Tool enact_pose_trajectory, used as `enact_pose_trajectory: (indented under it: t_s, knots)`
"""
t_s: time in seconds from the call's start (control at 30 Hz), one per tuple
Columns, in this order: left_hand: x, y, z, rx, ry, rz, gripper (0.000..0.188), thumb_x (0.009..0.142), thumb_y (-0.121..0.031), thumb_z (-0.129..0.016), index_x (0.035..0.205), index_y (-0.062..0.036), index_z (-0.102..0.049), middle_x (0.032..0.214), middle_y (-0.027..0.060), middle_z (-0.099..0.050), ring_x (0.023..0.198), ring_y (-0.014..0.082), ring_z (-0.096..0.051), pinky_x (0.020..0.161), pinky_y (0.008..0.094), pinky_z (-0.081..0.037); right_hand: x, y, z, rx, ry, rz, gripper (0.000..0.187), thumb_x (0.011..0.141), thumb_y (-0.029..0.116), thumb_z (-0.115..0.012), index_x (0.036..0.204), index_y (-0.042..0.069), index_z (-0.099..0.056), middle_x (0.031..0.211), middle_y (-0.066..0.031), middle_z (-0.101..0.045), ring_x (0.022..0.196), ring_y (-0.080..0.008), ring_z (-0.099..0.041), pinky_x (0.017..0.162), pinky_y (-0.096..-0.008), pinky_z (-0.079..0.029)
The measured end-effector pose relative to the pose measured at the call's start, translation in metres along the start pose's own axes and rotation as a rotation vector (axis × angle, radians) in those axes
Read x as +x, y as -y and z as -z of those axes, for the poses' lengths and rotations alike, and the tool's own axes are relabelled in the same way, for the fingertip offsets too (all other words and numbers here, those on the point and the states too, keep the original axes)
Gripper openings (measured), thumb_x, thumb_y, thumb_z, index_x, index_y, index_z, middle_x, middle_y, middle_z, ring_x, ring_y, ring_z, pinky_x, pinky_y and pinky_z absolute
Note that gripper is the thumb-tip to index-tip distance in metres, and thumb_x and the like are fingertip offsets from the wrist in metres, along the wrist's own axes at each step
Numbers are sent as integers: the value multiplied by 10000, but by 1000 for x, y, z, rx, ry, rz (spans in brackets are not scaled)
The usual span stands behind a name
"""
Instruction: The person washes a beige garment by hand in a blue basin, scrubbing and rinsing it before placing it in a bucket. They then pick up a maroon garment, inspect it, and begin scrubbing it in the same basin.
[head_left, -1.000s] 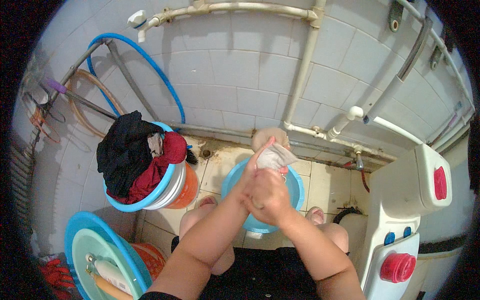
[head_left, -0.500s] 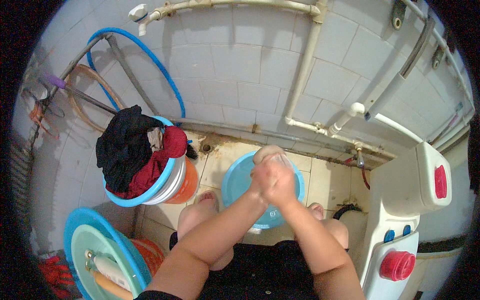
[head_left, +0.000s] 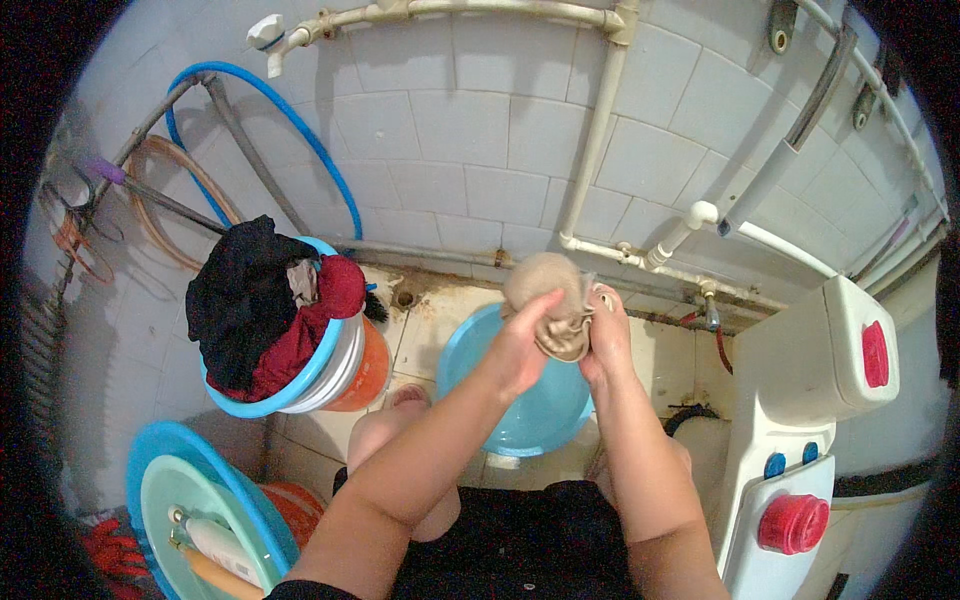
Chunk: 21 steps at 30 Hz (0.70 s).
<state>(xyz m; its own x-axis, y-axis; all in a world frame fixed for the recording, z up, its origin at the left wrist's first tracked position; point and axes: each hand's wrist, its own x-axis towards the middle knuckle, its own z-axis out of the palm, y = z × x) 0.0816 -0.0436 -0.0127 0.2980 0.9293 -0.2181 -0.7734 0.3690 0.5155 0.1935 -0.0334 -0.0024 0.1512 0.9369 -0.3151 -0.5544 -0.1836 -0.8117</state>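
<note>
A beige garment with a rounded, padded cup and thin straps, looking like a bra (head_left: 543, 285), is held up between my two hands. My left hand (head_left: 520, 345) grips its near left edge, the thumb pressed along the cup. On the other side, my right hand (head_left: 607, 338) has its fingers closed round the bunched strap end. Both hands are over a light blue basin (head_left: 535, 425) on the tiled floor, between my feet. The far right of the basin is partly hidden by the garment and my right hand.
On the left, a blue-rimmed tub (head_left: 250, 407) on a bucket holds a black garment (head_left: 238, 295) and a dark red garment (head_left: 285, 350). Nearer are stacked basins (head_left: 150, 480) with bottles. A white plastic container with red caps (head_left: 793, 524) stands at right. Pipes (head_left: 600, 140) run along the wall.
My hands were clasped together, squeezing the beige garment over the basin. Now they are apart, with the garment opened out and raised between them.
</note>
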Motion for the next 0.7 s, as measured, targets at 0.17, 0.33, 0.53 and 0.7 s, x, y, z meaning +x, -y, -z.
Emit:
enact_pose_trajectory:
  t_s: [0.17,0.33,0.53,0.7]
  knots:
    - [-10,-10,-13,331,111,26,424,824,-200,-606,1186,-33,-463,1107,88,-552,1032,186,-535,883,336,-439,-9,-1,-2,-273,105,-83,190,870,110,-465,1039,26,-489,954,-100,-579,873,-198,-578,733,-317,-485]
    - [2,-9,1,277,-12,-5,330,813,-151,-586,1106,-14,-520,1028,91,-599,951,204,-586,837,347,-472,-2,-19,0,-555,-8,290,231,833,45,-521,1062,36,-493,952,-88,-582,876,-172,-555,770,-297,-450]
    - [21,-10,23,-76,-85,141,344,876,-290,-451,1028,0,-557,940,115,-625,802,219,-621,763,350,-504,-29,-3,-17,-522,4,679,132,832,119,-598,939,57,-549,902,-59,-568,841,-150,-527,764,-277,-422]
    - [39,-22,46,-248,425,352,420,863,-441,-456,956,-49,-575,829,91,-609,756,214,-604,732,331,-499,-68,-22,-29,-832,578,1261,171,813,117,-596,661,72,-535,754,-87,-560,688,-270,-530,663,-349,-437]
